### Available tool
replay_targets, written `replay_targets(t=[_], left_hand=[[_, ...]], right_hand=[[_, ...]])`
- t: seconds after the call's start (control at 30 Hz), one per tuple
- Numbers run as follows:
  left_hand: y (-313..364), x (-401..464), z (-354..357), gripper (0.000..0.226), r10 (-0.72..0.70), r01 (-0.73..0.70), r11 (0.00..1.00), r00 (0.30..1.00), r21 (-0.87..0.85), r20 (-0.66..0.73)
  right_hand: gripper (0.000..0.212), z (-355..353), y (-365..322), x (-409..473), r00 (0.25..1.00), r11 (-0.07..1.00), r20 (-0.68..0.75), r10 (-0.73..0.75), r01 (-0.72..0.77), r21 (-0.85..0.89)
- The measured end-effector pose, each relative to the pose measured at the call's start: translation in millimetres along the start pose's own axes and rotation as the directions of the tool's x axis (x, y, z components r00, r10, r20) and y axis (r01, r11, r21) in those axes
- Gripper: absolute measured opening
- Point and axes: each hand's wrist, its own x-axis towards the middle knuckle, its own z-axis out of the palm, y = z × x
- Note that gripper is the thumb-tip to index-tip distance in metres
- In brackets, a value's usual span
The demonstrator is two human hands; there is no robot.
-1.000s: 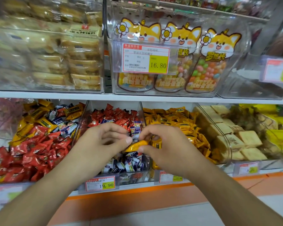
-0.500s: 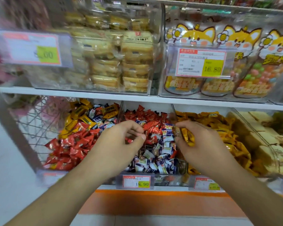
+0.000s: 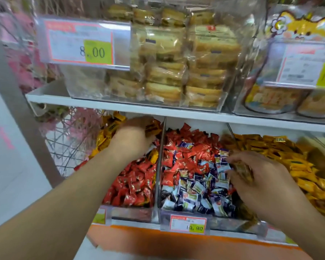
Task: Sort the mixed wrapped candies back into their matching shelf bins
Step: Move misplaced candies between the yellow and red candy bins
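Two hands sorting wrapped sweets across the clear plastic shelf bins

The left hand (image 3: 130, 136) reaches deep into the left bin (image 3: 131, 212), fingers blurred, so grip cannot be told. The right hand (image 3: 259, 177) curls round gold-wrapped candies (image 3: 242, 170) over the red and blue-white sweets (image 3: 191, 166); loosening there would likely drop them into the wrong bin.

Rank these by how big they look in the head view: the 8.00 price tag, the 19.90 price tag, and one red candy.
1. 8.00 price tag, largest, though it hangs nearer the camera.
2. 19.90 price tag.
3. One red candy, clearly smallest.
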Motion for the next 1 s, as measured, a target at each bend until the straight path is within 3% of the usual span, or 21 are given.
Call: replay_targets(t=[0.27,0.53,0.67,0.77,1.0], left_hand=[[-12.1,22.0,12.5,0.037,-0.073,0.072,0.995,0.997,0.068,0.014],[-13.7,6.5,6.7,0.049,0.034,-0.031,0.994,0.999,0.107,-0.030],[-13.1,-1.9,3.4,0.042,0.056,-0.056,0.998,0.998,0.039,0.013],[-13.6,-4.4,2.6,0.034,0.094,-0.090,0.993,0.994,0.072,-0.049],[-10.1,-16.0,-5.9,0.041,0.056,-0.055,0.998,0.995,0.008,-0.078]], right_hand=[[0.032,3.0,3.4,2.3,1.000,1.000,0.025,0.006,-0.005,-0.029],[0.028,1.2,5.1,-4.9,1.000,1.000,0.007,-0.004,0.004,-0.014],[0.028,-1.9,4.0,-9.1,1.000,1.000,0.003,-0.013,0.013,0.003],[0.028,-3.4,3.3,-9.8,1.000,1.000,0.003,-0.013,0.013,0.007],[0.028,-4.9,1.2,-8.7,1.000,1.000,0.005,-0.013,0.013,0.006]])
